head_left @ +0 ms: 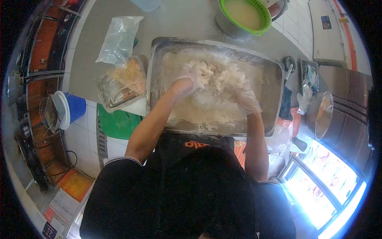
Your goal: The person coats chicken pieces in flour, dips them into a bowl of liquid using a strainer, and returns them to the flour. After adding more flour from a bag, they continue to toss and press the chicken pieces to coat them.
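Observation:
A large rectangular metal tray (274, 99) lies in front of me, its bottom covered with pale flour (199, 113). Several flour-coated pieces (217, 75) are heaped in its upper middle, too blurred to name. My left hand (189, 76), in a clear plastic glove, reaches into the left side of the heap. At the right side of the heap is my right hand (247, 98), gloved the same way. Flour and motion blur hide the fingers of both hands, so whether they grip any pieces does not show.
Left of the tray stands a clear plastic container (113, 93) with orange-yellow food, beside a clear plastic bag (120, 38). Behind the tray, a green colander (260, 18) sits in a metal pot of cloudy liquid. A blue bucket (75, 109) and a green bin (117, 122) are lower left.

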